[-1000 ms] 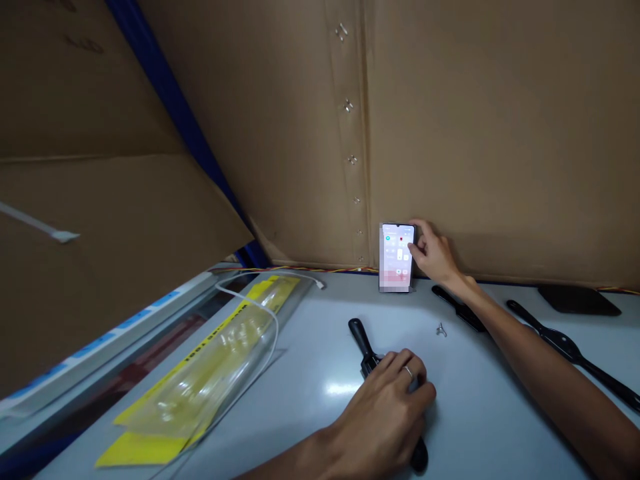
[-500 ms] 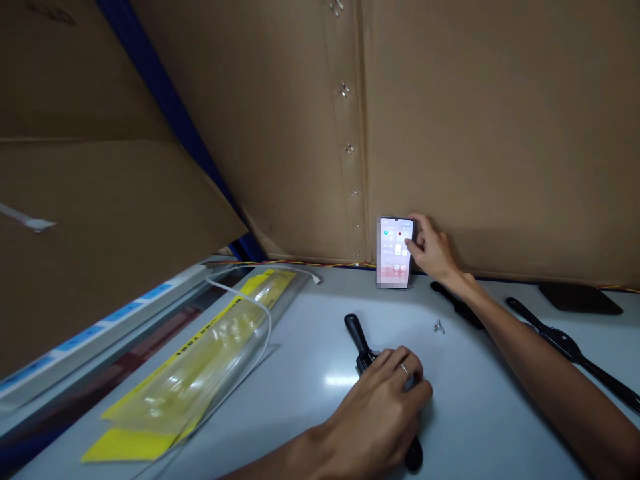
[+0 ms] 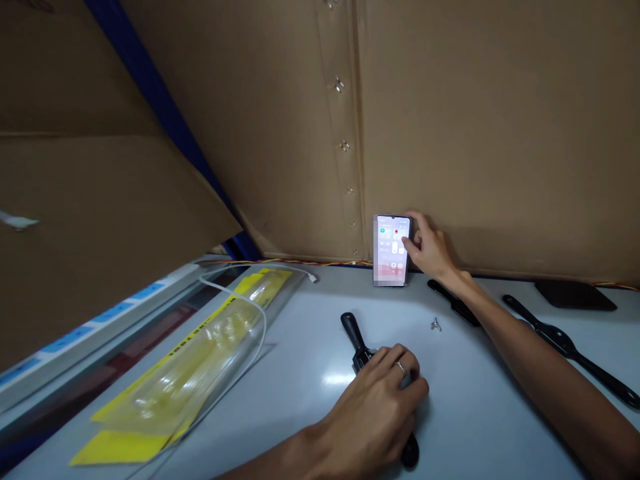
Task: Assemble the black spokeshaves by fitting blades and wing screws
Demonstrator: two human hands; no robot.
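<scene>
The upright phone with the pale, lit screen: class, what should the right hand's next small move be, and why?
Probably a light tap on the phone: one digit of the right hand lies over its front, another at its top right corner. The left hand covers the middle of a black two-handled tool, so it seems occupied.

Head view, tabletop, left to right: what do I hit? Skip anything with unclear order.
Yellow-and-clear package → phone → small winged metal piece → long black two-handled tool at far right.
</scene>
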